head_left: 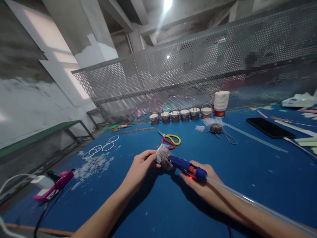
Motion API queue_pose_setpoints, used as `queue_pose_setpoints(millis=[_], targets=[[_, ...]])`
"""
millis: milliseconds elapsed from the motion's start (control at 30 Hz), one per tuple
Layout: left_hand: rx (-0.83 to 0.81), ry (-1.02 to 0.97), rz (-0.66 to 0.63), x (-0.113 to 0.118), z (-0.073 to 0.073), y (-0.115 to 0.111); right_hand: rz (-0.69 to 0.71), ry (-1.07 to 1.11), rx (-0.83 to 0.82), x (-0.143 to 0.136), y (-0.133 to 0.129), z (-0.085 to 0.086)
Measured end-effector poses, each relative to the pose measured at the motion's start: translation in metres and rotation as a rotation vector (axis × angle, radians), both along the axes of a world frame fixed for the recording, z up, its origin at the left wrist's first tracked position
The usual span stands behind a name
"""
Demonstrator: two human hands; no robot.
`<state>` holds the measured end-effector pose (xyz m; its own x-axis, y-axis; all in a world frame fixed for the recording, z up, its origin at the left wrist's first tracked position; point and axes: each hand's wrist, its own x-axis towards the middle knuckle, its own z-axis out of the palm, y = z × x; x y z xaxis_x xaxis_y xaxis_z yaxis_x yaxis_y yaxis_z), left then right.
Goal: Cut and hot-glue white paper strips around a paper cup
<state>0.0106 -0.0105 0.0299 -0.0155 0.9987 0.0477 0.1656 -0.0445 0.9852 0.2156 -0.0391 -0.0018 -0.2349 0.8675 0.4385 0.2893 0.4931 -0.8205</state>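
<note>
Left hand (142,166): fingers pinching a small grey-and-white piece (163,158), held over the middle of the blue bench (158,206).
Right hand (204,189): wrapped around a blue glue gun (182,163), nozzle at the piece; whether they touch, cannot tell.
Scissors (175,140): lying just beyond the piece, red and yellow handles.
Small cups (174,117): in a row along the far edge, beside stacked paper cups (221,103).
White rings (108,146): near the left edge.
Phone (269,127): toward the far right corner.

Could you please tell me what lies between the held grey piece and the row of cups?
In the head view, scissors lie on the blue table between the grey piece and the cups.
</note>
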Motion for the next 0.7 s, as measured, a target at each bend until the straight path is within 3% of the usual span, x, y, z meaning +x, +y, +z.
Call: queue_pose_setpoints(millis=[233,700], targets=[[-0.001,-0.125,0.002,0.005,-0.008,-0.008,0.018,0.03,-0.052,-0.003,0.001,-0.003],[0.03,-0.073,0.003,0.012,-0.005,-0.018,0.027,0.032,-0.07,-0.004,0.001,-0.01]])
